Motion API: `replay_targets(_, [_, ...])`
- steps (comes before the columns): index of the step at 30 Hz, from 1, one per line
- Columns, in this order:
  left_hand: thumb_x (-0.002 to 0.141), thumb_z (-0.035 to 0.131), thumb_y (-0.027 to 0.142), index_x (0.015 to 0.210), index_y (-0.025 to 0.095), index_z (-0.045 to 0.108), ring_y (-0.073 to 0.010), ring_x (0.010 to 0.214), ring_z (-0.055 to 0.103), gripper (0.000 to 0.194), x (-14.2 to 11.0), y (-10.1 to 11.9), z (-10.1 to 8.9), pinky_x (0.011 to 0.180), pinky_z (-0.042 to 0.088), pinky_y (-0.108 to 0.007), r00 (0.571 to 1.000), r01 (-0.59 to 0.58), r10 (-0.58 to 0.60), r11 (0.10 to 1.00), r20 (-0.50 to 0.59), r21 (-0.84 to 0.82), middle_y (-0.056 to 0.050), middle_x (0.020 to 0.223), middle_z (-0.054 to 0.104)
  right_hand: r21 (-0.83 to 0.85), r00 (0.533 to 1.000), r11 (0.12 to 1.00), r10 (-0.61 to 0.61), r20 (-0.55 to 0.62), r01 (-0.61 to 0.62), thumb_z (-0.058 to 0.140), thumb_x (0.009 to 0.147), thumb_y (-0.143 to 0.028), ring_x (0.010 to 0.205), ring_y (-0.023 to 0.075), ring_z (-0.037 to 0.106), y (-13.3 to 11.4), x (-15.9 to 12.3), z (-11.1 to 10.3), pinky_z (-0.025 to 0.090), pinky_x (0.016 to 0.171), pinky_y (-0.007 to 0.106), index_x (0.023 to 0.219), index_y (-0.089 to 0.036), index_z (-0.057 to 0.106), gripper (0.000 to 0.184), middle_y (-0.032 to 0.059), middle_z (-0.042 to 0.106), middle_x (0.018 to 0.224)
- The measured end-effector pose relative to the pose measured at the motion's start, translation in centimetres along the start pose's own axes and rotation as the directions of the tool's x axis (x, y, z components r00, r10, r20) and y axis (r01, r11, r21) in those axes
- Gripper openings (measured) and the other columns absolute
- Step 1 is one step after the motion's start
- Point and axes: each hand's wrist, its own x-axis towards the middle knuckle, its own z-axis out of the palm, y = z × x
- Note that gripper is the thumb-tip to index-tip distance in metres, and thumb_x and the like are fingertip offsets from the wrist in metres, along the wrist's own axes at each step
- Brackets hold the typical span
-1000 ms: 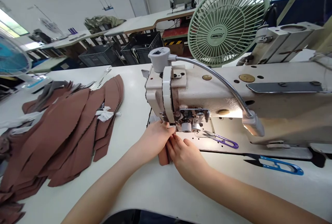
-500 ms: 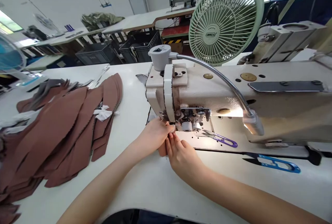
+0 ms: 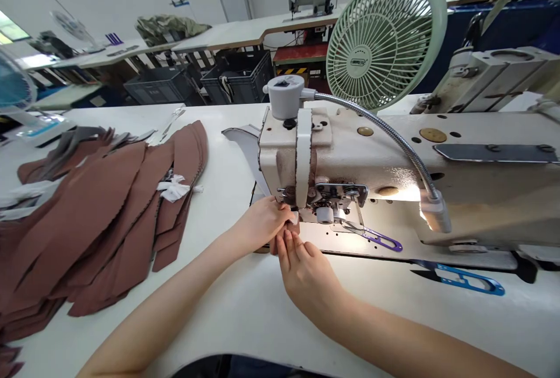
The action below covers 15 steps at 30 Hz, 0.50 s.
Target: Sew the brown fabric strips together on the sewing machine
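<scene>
Under the head of the sewing machine [image 3: 284, 162] lies a brown fabric piece [image 3: 294, 227], mostly covered by my hands. My left hand [image 3: 262, 223] is at the left of the needle area, its fingers curled and closed on the piece. Just in front, my right hand [image 3: 308, 273] rests its outstretched fingertips on the piece's near end. A grey strip with a dark edge [image 3: 247, 147] comes out behind the machine head. Purple-handled thread snips [image 3: 380, 240] lie on the machine bed to the right of my hands.
Stacked brown cut pieces [image 3: 105, 209] cover the table's left side, with a white scrap [image 3: 174, 189] on top. Blue thread snips [image 3: 468, 279] lie at front right. A bendable lamp [image 3: 435, 212] lights the bed. A green fan [image 3: 387, 39] stands behind the machine.
The brown piece has moved away from me under the machine head, and less shows at the near end. More of the grey strip shows behind. My right fingertips now sit slightly apart from my left hand.
</scene>
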Motion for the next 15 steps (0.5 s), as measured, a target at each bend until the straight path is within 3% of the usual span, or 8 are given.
replay_targets(6, [0.074, 0.047, 0.012, 0.057, 0.019, 0.044, -0.0166, 0.060, 0.048, 0.018, 0.1, -0.6, 0.7, 0.065, 0.039, -0.028, 0.993, -0.090, 0.091, 0.996, -0.080, 0.019, -0.001, 0.055, 0.048, 0.109, 0.998, 0.994, 0.006, 0.068, -0.014, 0.032, 0.084, 0.001, 0.107, 0.0347, 0.061, 0.0, 0.1, 0.8, 0.050, 0.072, 0.043, 0.123, 0.008, 0.055, 0.045, 0.0306, 0.059, 0.119])
replay_targets(11, [0.070, 0.044, 0.006, 0.060, 0.017, 0.050, -0.0157, 0.061, 0.045, 0.017, 0.3, -1.3, 1.1, 0.059, 0.034, -0.028, 0.994, -0.095, 0.099, 0.993, -0.049, 0.076, -0.002, 0.061, 0.052, 0.179, 0.990, 0.982, 0.038, 0.136, -0.062, 0.034, 0.084, -0.001, 0.116, 0.0371, 0.055, 0.3, 0.4, 1.4, 0.050, 0.077, 0.046, 0.128, 0.008, 0.050, 0.047, 0.0316, 0.052, 0.128])
replay_targets(15, [0.075, 0.044, 0.008, 0.065, 0.016, 0.057, -0.0147, 0.065, 0.048, 0.018, 0.6, -2.0, 1.4, 0.060, 0.035, -0.026, 0.995, -0.082, 0.079, 0.995, -0.057, -0.064, -0.001, 0.066, 0.056, 0.238, 0.983, 0.966, 0.057, 0.177, -0.099, 0.040, 0.085, -0.008, 0.125, 0.0392, 0.046, -0.3, 0.3, 1.0, 0.047, 0.084, 0.049, 0.134, 0.007, 0.044, 0.051, 0.0322, 0.046, 0.133])
